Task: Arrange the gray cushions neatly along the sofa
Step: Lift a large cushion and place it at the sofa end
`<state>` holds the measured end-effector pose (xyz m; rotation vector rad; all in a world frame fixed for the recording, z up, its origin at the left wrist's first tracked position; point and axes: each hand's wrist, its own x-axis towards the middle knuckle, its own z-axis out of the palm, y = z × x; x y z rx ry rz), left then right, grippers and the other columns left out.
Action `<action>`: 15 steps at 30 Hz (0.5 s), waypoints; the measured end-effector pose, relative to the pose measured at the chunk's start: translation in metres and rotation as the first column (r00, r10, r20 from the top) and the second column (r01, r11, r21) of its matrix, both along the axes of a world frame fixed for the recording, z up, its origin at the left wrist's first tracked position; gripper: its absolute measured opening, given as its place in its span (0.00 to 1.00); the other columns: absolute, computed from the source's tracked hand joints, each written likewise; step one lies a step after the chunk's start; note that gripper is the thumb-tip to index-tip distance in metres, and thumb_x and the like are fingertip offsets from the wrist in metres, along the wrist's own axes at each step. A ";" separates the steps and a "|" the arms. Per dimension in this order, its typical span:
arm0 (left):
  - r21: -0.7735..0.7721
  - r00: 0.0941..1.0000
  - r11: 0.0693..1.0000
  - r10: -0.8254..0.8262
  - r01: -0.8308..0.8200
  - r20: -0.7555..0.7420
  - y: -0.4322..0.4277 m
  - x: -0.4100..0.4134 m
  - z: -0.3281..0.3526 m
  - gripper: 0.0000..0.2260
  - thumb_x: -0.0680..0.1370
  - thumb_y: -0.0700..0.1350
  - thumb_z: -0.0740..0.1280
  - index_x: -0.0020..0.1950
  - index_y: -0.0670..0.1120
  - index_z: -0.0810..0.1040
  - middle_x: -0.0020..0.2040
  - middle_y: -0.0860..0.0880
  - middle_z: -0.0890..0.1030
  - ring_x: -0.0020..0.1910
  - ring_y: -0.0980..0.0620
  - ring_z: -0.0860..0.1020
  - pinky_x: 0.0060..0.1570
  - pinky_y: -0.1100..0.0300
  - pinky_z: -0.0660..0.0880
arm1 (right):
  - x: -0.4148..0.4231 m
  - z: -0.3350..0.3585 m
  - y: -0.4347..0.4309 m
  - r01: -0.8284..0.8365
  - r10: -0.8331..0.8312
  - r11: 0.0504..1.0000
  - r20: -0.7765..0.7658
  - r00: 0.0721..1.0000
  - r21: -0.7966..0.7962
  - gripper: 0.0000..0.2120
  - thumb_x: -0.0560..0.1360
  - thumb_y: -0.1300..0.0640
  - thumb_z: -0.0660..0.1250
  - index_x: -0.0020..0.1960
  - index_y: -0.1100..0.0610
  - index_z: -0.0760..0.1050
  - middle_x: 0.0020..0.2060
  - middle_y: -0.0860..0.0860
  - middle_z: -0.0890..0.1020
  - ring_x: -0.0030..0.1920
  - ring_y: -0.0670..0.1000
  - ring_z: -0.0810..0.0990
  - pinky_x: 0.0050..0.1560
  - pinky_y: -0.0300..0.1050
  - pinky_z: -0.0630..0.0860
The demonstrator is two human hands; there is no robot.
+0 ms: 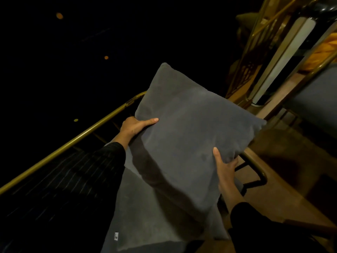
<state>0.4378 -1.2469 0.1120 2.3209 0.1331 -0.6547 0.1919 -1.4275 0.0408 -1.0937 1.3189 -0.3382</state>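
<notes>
Both hands, the left hand (135, 125) and right hand (225, 166), clamp their fingers on the gray cushion (191, 128); released crooked, it could slide off the lower cushion (145, 221) toward the brass rail (73, 141).

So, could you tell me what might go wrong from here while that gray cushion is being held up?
The left hand and right hand grip the gray cushion only at its edges, so it could sag or slip. It might drop crookedly onto the second cushion lying below. Its far corner is near the brass rail, beyond which all is dark; an overshoot could send it over.
</notes>
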 end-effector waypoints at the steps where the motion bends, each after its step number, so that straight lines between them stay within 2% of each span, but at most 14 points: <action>1: -0.016 1.000 1.000 0.009 -0.009 0.009 0.002 -0.005 0.004 0.41 0.59 0.68 0.78 0.65 0.46 0.79 0.62 0.47 0.82 0.60 0.41 0.80 0.55 0.50 0.77 | -0.005 0.005 0.001 -0.003 0.003 1.000 0.037 0.999 -0.001 0.59 0.56 0.31 0.74 0.78 0.46 0.50 0.75 0.54 0.65 0.72 0.59 0.67 0.71 0.61 0.67; 4: -0.068 0.995 0.996 0.065 -0.060 0.070 0.016 -0.022 0.013 0.44 0.57 0.69 0.79 0.67 0.47 0.78 0.63 0.48 0.81 0.61 0.41 0.80 0.59 0.47 0.78 | -0.017 0.018 0.003 -0.015 0.013 1.000 0.160 0.987 0.011 0.51 0.62 0.40 0.78 0.77 0.47 0.54 0.72 0.52 0.70 0.69 0.57 0.72 0.69 0.59 0.70; 7: -0.119 0.985 0.988 0.117 -0.102 0.124 0.044 -0.045 0.026 0.52 0.51 0.73 0.77 0.69 0.48 0.76 0.68 0.46 0.77 0.67 0.39 0.75 0.66 0.39 0.74 | -0.029 0.031 0.010 -0.077 0.067 0.997 0.295 0.953 0.023 0.50 0.60 0.40 0.79 0.76 0.43 0.58 0.71 0.46 0.71 0.68 0.53 0.73 0.68 0.58 0.72; 10: -0.150 0.974 0.976 0.178 -0.157 0.143 0.088 -0.073 0.036 0.53 0.53 0.74 0.77 0.73 0.50 0.72 0.72 0.45 0.72 0.72 0.38 0.69 0.69 0.36 0.69 | -0.040 0.049 0.030 -0.157 0.154 0.987 0.400 0.903 -0.027 0.43 0.67 0.45 0.77 0.75 0.42 0.59 0.71 0.42 0.71 0.68 0.49 0.73 0.65 0.51 0.72; 12: -0.225 0.956 0.949 0.256 -0.220 0.145 0.128 -0.098 0.042 0.56 0.48 0.76 0.76 0.71 0.53 0.73 0.69 0.48 0.76 0.68 0.40 0.74 0.67 0.38 0.73 | -0.045 0.060 0.050 -0.184 0.185 0.982 0.430 0.884 -0.045 0.41 0.69 0.50 0.76 0.76 0.45 0.58 0.72 0.44 0.70 0.69 0.50 0.72 0.65 0.50 0.72; 15: -0.323 0.904 0.886 0.397 -0.333 0.158 0.197 -0.146 0.055 0.50 0.49 0.72 0.78 0.67 0.53 0.75 0.63 0.50 0.81 0.62 0.44 0.79 0.64 0.42 0.76 | -0.047 0.074 0.088 -0.268 0.268 0.961 0.452 0.851 -0.067 0.41 0.69 0.53 0.77 0.76 0.49 0.59 0.71 0.48 0.72 0.69 0.52 0.72 0.68 0.53 0.71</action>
